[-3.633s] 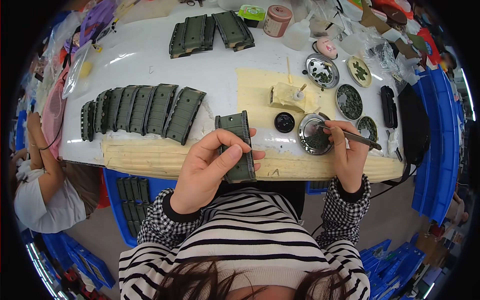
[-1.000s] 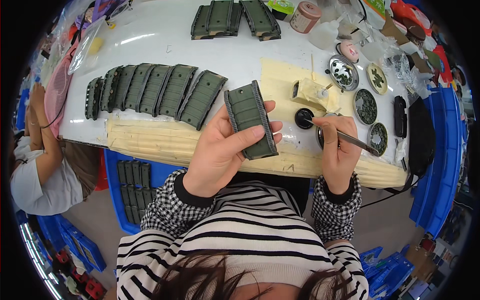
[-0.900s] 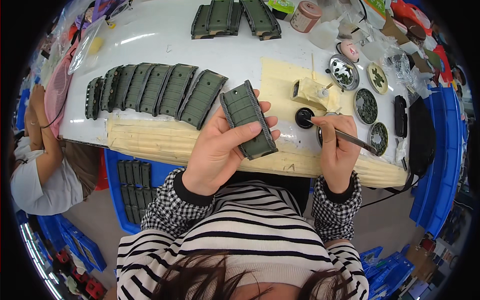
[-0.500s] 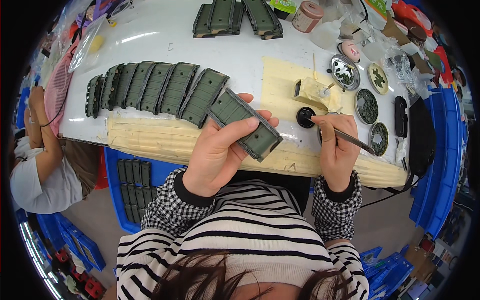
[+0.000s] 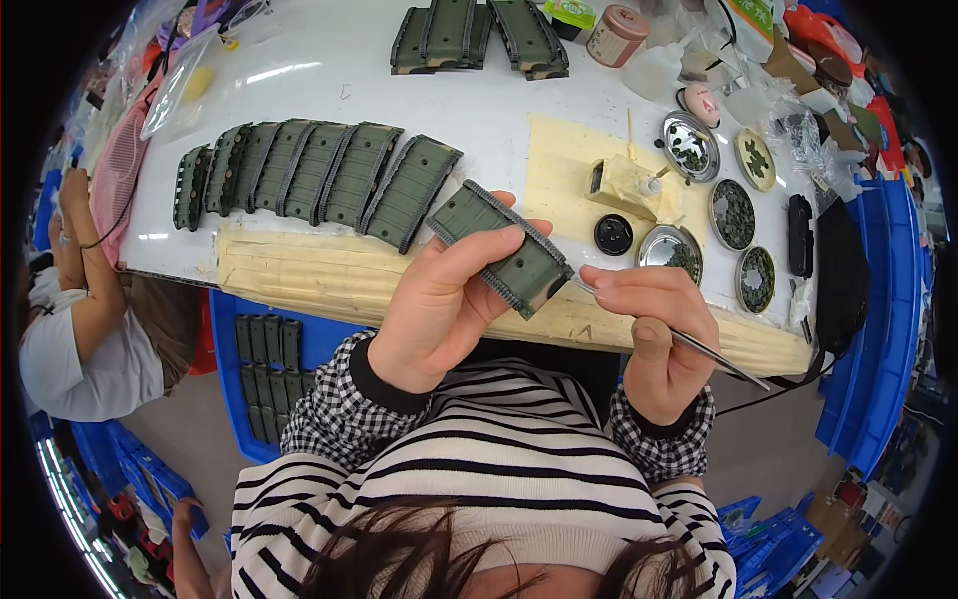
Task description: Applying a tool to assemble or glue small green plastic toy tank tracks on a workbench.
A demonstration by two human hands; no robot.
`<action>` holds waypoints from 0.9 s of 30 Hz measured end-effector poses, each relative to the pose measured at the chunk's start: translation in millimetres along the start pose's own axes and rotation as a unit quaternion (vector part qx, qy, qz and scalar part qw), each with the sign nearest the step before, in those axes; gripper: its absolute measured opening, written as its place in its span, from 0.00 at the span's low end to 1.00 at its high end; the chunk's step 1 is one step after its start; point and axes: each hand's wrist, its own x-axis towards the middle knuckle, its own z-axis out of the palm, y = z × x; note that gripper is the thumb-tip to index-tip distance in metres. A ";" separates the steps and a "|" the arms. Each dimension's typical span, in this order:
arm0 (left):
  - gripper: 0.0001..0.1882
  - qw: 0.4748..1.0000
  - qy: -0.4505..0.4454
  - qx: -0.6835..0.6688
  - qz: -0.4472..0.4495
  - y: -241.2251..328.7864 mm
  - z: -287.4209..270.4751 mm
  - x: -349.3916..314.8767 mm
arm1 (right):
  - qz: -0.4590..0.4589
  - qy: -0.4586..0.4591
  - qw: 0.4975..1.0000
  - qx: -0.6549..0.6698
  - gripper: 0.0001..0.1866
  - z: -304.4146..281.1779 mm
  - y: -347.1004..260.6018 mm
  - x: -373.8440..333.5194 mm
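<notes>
My left hand grips a curved green camouflage plastic casing with ribbed long edges, its thumb across the face. In my right hand are slim metal tweezers, pinched by thumb and fingers. Their tip is right by the casing's lower right corner; whether it touches, or carries anything, is too small to tell. Left of my hands, similar casings stand in a slanting row on the table. Beyond my right hand lie a small black round pot and a metal dish of small dark green pieces.
A tape-wrapped block sits on masking paper. More dishes of green pieces stand at the right, beside a black case. More casings lie at the back. A blue bin holds dark casings below the table; another person sits left.
My right hand has brought the tweezers from the black pot down and left to the casing's corner, uncovering the metal dish. My left hand holds the casing almost where it was.
</notes>
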 end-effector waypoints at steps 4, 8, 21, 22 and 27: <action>0.19 1.000 -0.003 -0.003 -0.002 -1.4 -0.8 0.5 | 0.001 -0.012 1.000 -0.002 0.09 -0.5 -0.1 0.4; 0.18 1.000 0.000 0.000 0.003 -2.2 1.0 -0.4 | -0.006 -0.013 1.000 -0.011 0.09 0.2 1.4 0.6; 0.18 1.000 0.004 0.007 0.005 -2.1 0.1 -0.9 | 0.004 -0.015 0.998 -0.053 0.10 2.4 -2.4 2.4; 0.18 1.000 0.001 0.006 0.003 -2.2 -0.4 -0.7 | 0.004 -0.013 0.999 -0.049 0.10 2.7 -2.0 2.3; 0.18 1.000 0.004 0.011 0.008 -3.2 0.4 -0.8 | 0.000 -0.011 0.999 -0.051 0.10 3.6 -1.4 2.0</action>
